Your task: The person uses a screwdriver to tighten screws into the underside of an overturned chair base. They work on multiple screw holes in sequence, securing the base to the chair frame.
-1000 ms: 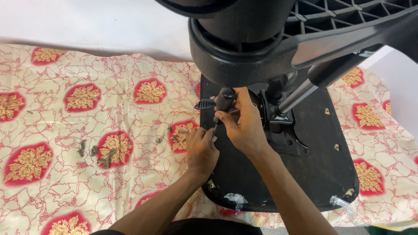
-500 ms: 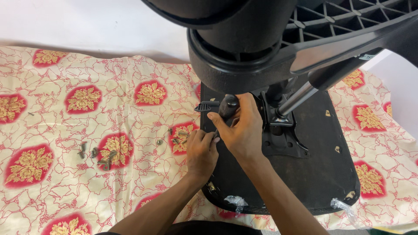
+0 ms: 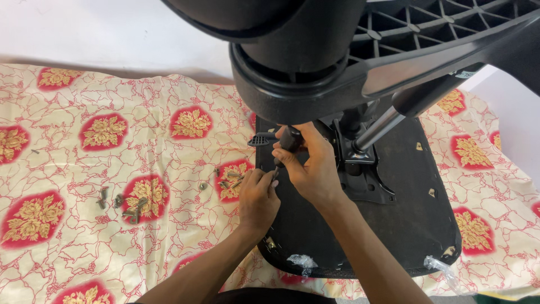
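Head view, looking down. Right hand [image 3: 312, 169] curled tight round a screwdriver [image 3: 288, 142], tip pointed down at the seat underside [image 3: 405, 225]. Left hand [image 3: 257, 197] half closed, fingertips pinched at the tip near the seat's left edge; whether gripping a screw, cannot tell. Chair base [image 3: 315, 62] looming overhead, hiding part of the mechanism plate [image 3: 365, 174]. Loose screws [image 3: 126, 205] well left on the patterned cloth [image 3: 73, 253].

above: chair base [image 3: 315, 62] overhangs | right: gas cylinder [image 3: 377, 126] blocks | left: cloth [image 3: 73, 236] seemingly open, scattered bolts [image 3: 126, 205]
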